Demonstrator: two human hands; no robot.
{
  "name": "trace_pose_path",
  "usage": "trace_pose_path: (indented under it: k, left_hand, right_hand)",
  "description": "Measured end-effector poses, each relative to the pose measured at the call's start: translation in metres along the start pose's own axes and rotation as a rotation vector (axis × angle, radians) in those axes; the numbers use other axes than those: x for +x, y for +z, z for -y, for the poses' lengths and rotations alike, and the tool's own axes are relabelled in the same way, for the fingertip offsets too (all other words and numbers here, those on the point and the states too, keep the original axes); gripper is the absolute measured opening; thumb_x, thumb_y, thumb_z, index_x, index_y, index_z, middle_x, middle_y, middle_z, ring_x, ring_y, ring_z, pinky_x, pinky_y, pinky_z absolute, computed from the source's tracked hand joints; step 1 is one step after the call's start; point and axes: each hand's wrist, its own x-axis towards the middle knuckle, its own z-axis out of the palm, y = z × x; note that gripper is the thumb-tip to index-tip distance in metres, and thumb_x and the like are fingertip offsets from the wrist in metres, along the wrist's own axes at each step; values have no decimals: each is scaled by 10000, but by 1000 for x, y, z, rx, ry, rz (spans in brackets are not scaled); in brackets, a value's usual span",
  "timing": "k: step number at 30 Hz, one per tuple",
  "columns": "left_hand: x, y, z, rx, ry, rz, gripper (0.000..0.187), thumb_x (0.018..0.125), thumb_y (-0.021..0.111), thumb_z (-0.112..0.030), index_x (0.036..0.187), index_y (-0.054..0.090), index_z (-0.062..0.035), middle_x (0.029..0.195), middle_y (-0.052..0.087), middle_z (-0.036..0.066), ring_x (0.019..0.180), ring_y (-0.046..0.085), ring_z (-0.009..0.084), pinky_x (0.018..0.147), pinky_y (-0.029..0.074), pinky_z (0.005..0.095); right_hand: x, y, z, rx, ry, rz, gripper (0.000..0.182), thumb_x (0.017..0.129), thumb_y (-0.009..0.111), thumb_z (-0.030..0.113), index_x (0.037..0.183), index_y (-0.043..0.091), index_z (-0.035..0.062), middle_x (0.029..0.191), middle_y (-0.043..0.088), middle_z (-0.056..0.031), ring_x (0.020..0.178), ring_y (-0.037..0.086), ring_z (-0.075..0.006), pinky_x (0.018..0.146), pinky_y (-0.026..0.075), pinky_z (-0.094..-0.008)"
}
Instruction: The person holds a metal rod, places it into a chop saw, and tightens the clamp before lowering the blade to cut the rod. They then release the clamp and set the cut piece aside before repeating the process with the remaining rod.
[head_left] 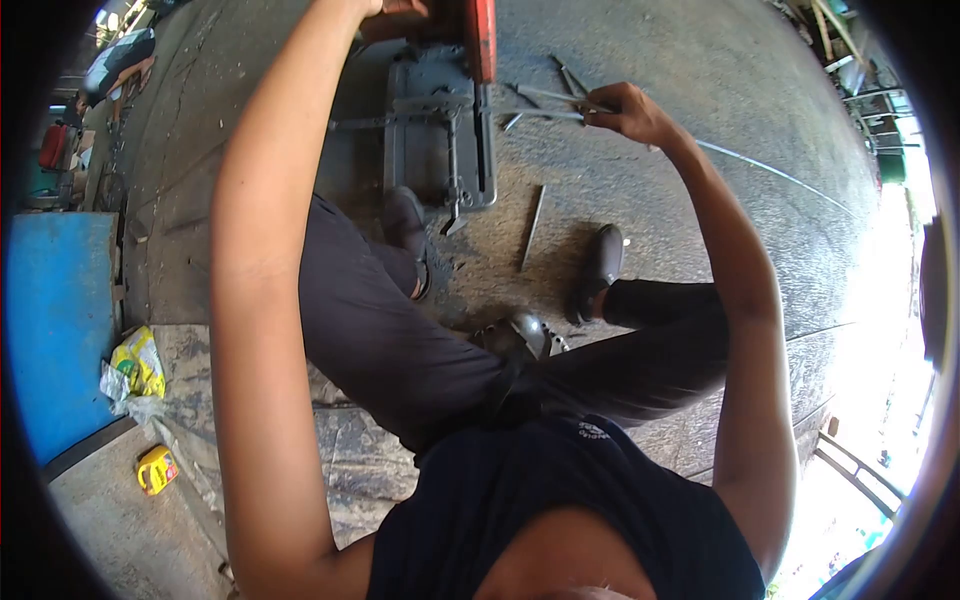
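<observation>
A floor machine with a grey metal base [420, 165] and a red upper part [481, 40] stands in front of my feet. My left hand [400, 6] reaches to its top at the upper edge of the view; its fingers are mostly cut off there. To the right of the machine, my right hand [628, 115] is closed around thin metal bars [545, 112], which run left to the machine's base. A long thin rod [780, 175] stretches rightward behind my right forearm.
One loose metal bar [534, 228] lies on the floor between my shoes, and short bars [570, 75] lie beyond my right hand. A blue panel [62, 320], a yellow bag [140, 362] and a yellow container [157, 470] are at the left. Another person [122, 68] is at the upper left.
</observation>
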Motion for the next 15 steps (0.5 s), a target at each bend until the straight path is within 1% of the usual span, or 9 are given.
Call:
trace_pose_path:
  k: [1, 3, 4, 5, 7, 9, 11, 13, 15]
  left_hand:
    - [-4, 7, 3, -60, -1, -139, 773, 785, 600, -651, 1273, 543, -54, 1155, 572, 196, 951, 579, 392, 820, 498, 629]
    - [-32, 9, -3, -218, 21, -19, 783, 780, 642, -636, 1282, 536, -44, 1177, 566, 225, 959, 596, 401, 763, 499, 665]
    - [-53, 21, -7, -255, 169, -309, 698, 804, 675, -560, 1241, 562, -28, 1101, 612, 213, 924, 625, 404, 710, 519, 655]
    - [-40, 17, -2, -299, 293, -363, 505, 844, 678, -464, 1053, 635, -6, 940, 645, 157, 814, 626, 306, 651, 534, 542]
    - [-11, -9, 4, 84, 533, -612, 406, 865, 665, -412, 828, 628, -9, 806, 613, 92, 752, 572, 198, 638, 482, 463]
    - [-34, -7, -2, -63, 619, -653, 401, 866, 665, -378, 729, 571, -13, 780, 575, 74, 728, 512, 142, 640, 424, 447]
    - [-43, -23, -5, -105, 775, -549, 374, 897, 644, -347, 892, 653, 27, 903, 646, 108, 876, 593, 194, 782, 475, 392]
    - [-7, -63, -10, -142, 1020, -467, 133, 842, 693, -115, 878, 609, -19, 705, 568, -20, 621, 535, 37, 548, 425, 183]
    - [-46, -39, -26, -153, 1148, -470, 126, 866, 676, -108, 904, 622, -1, 709, 568, -24, 624, 518, 35, 553, 399, 191]
  right_hand:
    - [-8, -12, 7, -28, -2, -15, 317, 905, 676, 314, 982, 727, 11, 778, 697, -107, 685, 620, -208, 665, 482, -362]
    - [-22, -35, 29, -95, 74, -165, 288, 924, 660, 286, 960, 709, 5, 783, 696, -82, 667, 604, -190, 636, 471, -346]
    - [-34, -55, 45, 1, 222, -116, 261, 959, 619, 258, 966, 695, 8, 825, 716, -81, 695, 641, -183, 649, 505, -334]
    - [-42, -68, 51, -16, 217, -138, 261, 959, 619, 258, 966, 695, 8, 825, 716, -81, 695, 641, -183, 649, 505, -334]
    - [-64, -89, 50, -44, 67, -373, 259, 995, 567, 255, 1045, 693, 35, 860, 730, -101, 758, 686, -182, 699, 548, -333]
    - [-84, -112, 44, -206, 57, -477, 280, 1015, 529, 248, 1136, 671, 38, 909, 738, -117, 822, 710, -194, 751, 571, -343]
    - [-104, -127, 42, 81, 134, -620, 331, 1022, 524, 241, 1172, 629, -35, 999, 735, -139, 845, 717, -193, 757, 580, -337]
    - [-120, -140, 29, 358, 88, -759, 328, 1012, 545, 209, 1156, 619, -76, 1027, 724, -173, 895, 724, -233, 818, 600, -338]
    - [-136, -149, 42, 456, 69, -846, 333, 1006, 555, 191, 1157, 604, -101, 1038, 716, -193, 916, 722, -262, 845, 602, -348]
